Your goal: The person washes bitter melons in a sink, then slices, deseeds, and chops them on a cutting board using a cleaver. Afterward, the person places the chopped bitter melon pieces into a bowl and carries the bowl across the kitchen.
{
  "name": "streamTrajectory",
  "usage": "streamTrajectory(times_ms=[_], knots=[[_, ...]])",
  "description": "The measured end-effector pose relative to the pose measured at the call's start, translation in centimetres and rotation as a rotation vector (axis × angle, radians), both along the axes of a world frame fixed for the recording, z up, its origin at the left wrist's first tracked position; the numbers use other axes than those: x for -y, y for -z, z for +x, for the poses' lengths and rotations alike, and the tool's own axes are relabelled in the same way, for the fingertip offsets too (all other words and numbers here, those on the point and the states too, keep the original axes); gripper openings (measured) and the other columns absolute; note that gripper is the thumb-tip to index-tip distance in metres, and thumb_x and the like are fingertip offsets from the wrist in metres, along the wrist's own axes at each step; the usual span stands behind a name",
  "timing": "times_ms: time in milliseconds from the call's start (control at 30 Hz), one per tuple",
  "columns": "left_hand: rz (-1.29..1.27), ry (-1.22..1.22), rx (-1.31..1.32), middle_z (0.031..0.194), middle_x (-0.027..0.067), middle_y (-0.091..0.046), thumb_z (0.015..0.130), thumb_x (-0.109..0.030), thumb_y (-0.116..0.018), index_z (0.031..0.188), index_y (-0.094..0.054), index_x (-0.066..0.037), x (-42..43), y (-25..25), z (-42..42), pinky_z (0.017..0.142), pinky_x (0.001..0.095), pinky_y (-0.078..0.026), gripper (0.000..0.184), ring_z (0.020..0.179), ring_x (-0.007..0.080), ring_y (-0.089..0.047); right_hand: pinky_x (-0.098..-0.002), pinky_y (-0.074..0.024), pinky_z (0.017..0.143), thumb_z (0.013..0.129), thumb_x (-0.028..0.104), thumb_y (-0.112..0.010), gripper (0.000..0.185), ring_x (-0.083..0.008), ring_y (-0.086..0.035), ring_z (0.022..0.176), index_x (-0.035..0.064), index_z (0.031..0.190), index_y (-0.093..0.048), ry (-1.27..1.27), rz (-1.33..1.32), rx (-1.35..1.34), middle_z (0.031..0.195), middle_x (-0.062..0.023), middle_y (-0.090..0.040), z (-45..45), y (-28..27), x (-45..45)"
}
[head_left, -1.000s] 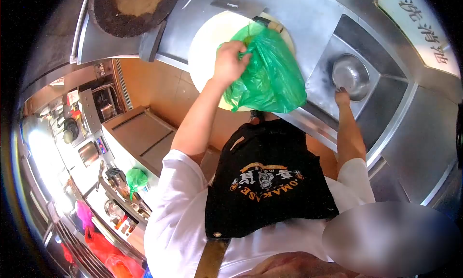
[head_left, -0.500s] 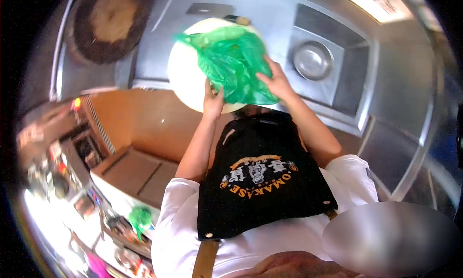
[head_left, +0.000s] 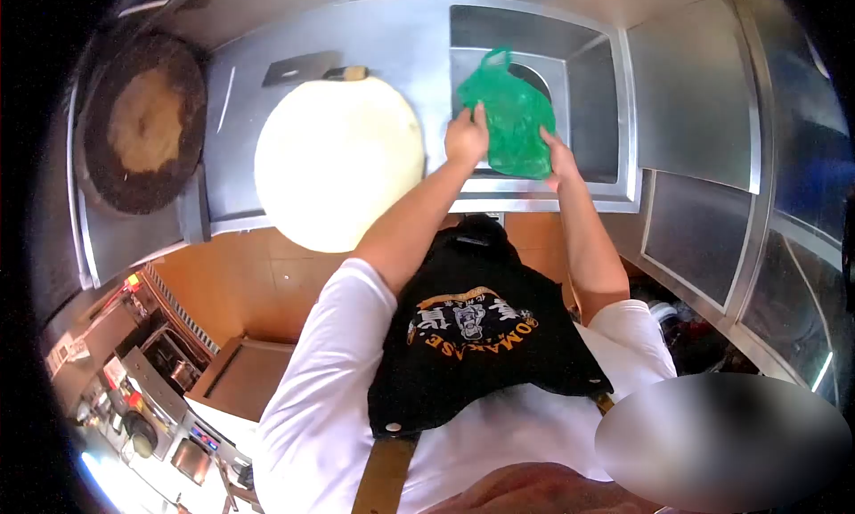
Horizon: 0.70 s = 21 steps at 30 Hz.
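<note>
A green plastic bag hangs between my two hands over the sink. My left hand grips the bag's left edge, thumb pointing up along it. On the opposite side, my right hand is closed on the lower right edge. The bag bulges a little, but its contents cannot be made out. Behind it, the metal bowl in the sink is mostly hidden, with only part of its rim showing. To the left of my hands lies a round, pale cutting board with a bare top.
A cleaver lies on the steel counter behind the board. A large dark wok with a brownish middle sits at the far left. Steel panels stand to the right, and a brown box-like unit is at lower left.
Both hands have carried the green bag rightward, from above the round board to above the sink. The board's top is now uncovered, and the bag now covers most of the bowl.
</note>
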<state>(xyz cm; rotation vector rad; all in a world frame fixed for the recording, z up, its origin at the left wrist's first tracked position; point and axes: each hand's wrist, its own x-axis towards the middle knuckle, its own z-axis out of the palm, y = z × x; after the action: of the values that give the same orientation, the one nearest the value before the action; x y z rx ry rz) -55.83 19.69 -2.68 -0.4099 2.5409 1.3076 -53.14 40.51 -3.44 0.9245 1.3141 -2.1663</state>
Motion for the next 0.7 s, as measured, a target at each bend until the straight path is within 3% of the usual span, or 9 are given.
streamTrajectory(times_ms=[33,100,300,367,433,500,533,633,700], knots=[[-0.01,-0.077,-0.092,0.089,0.0243,-0.068,0.098,-0.033,-0.048,0.086,-0.065,-0.002,-2.0,1.3,-1.1,0.083,0.0535,-0.05,0.037,0.087,0.0465,-0.063,-0.0471,-0.0466,0.102,0.098,0.028,-0.059,0.057,-0.0302,-0.057,0.121,0.0079,0.147,-0.04,0.033,-0.168,0.061,0.135,-0.0153,-0.056,-1.4,0.3,-1.0],[-0.06,0.096,-0.328,0.086,0.0244,-0.068,0.092,-0.028,-0.053,0.085,-0.067,-0.003,-4.9,3.6,-2.3,0.08,0.0521,-0.052,0.029,0.084,0.0461,-0.065,-0.0426,-0.0526,0.094,0.101,0.025,-0.055,0.042,-0.0278,-0.062,0.112,0.0014,0.135,-0.049,0.044,-0.137,0.087,0.124,-0.0136,-0.062,-4.0,2.5,-1.9],[0.013,0.099,0.141,0.093,0.0185,-0.07,0.089,-0.024,-0.062,0.091,-0.07,-0.004,-7.3,7.8,-6.7,0.077,0.042,-0.055,0.022,0.089,0.0339,-0.069,-0.0454,-0.051,0.088,0.099,0.023,-0.055,0.039,-0.0269,-0.061,0.105,0.009,0.135,-0.051,0.052,0.117,0.185,0.12,-0.0106,-0.062,-8.8,9.5,-4.7],[0.467,-0.134,0.155,0.08,0.0073,-0.063,0.094,-0.025,-0.058,0.09,-0.067,-0.005,-7.7,6.7,-5.9,0.066,0.0377,-0.048,0.023,0.075,0.0213,-0.06,-0.0401,-0.0506,0.064,0.098,0.017,-0.054,0.019,-0.0226,-0.063,0.087,0.0073,0.114,-0.056,0.221,0.102,0.176,0.104,-0.0108,-0.063,-7.9,10.0,-5.7],[0.7,-0.38,0.31,0.077,0.0014,-0.059,0.097,-0.027,-0.057,0.091,-0.066,-0.005,-8.5,2.8,-6.7,0.062,0.0343,-0.044,0.024,0.071,0.0139,-0.055,-0.0401,-0.0503,0.07,0.096,0.017,-0.054,0.02,-0.0265,-0.064,0.091,0.0063,0.113,-0.06,0.121,0.296,0.112,0.104,-0.0133,-0.065,-7.6,12.2,-8.1],[1.08,-0.36,0.091,0.105,0.0074,-0.067,0.103,-0.021,-0.049,0.111,-0.063,-0.008,-9.1,0.8,-9.0,0.086,0.0378,-0.052,0.021,0.096,0.0208,-0.063,-0.04,-0.0497,0.083,0.094,0.016,-0.053,0.024,-0.0343,-0.065,0.098,0.0043,0.11,-0.068,-0.076,0.695,-0.077,0.105,-0.0183,-0.07,-8.1,13.9,-10.5],[1.132,-0.348,0.086,0.105,0.0076,-0.067,0.103,-0.023,-0.048,0.111,-0.063,-0.007,-9.6,-1.0,-10.2,0.086,0.0368,-0.052,0.023,0.096,0.0206,-0.063,-0.0429,-0.0485,0.084,0.094,0.017,-0.054,0.027,-0.0385,-0.065,0.096,0.0018,0.112,-0.065,-0.088,0.84,-0.144,0.102,-0.0217,-0.07,-9.0,10.0,-10.1],[1.118,-0.37,0.116,0.105,0.008,-0.067,0.103,-0.026,-0.05,0.11,-0.061,-0.006,-11.0,-9.0,-12.9,0.089,0.0352,-0.052,0.024,0.097,0.0207,-0.065,-0.0444,-0.048,0.083,0.094,0.018,-0.054,0.027,-0.0399,-0.064,0.098,0.0006,0.112,-0.064,-0.103,1.004,-0.287,0.103,-0.0246,-0.068,-11.2,4.6,-9.6],[1.332,-0.277,0.042,0.103,0.0059,-0.066,0.103,-0.025,-0.05,0.106,-0.061,-0.006,-10.4,-9.3,-14.2,0.081,0.0322,-0.052,0.022,0.092,0.0164,-0.063,-0.0453,-0.0477,0.082,0.095,0.02,-0.055,0.025,-0.0409,-0.064,0.097,-0.0002,0.107,-0.063,0.032,0.822,-0.406,0.101,-0.0259,-0.067,-12.7,6.0,-10.5]])
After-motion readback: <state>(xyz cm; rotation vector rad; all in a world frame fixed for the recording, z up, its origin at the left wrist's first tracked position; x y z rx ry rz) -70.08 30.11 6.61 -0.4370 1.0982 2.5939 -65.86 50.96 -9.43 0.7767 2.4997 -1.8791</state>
